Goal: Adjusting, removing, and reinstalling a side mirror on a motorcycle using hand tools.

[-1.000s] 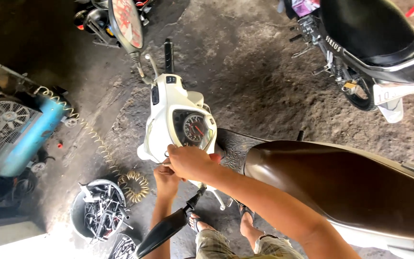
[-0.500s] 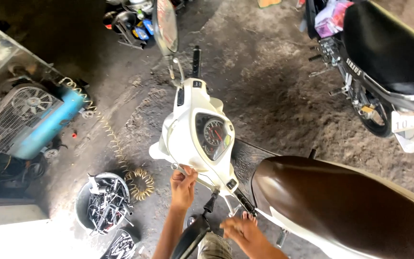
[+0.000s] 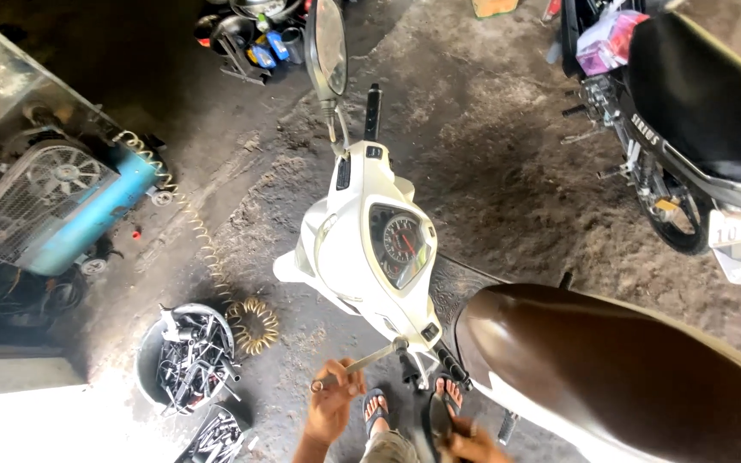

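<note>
Below, seen from above, the left hand (image 3: 334, 401) is closed around the lower end of a slim metal wrench (image 3: 362, 364), whose upper end reaches the near handlebar stem just under the white handlebar cover (image 3: 349, 257) of a scooter. The right hand (image 3: 472, 441) sits at the bottom edge beside a dark round mirror (image 3: 439, 420); its fingers appear curled against the mirror, but whether they actually grasp it cannot be told. The speedometer (image 3: 402, 243) faces upward in the cover, and the brown seat (image 3: 619, 377) fills the lower right. A second mirror (image 3: 329, 45) stands on the far handlebar. On the dirt floor to the left lie a bucket of tools (image 3: 186, 356), a coiled air hose (image 3: 255, 324) and a blue compressor (image 3: 70, 210). A black motorbike (image 3: 696, 111) is parked well apart at upper right.
</note>
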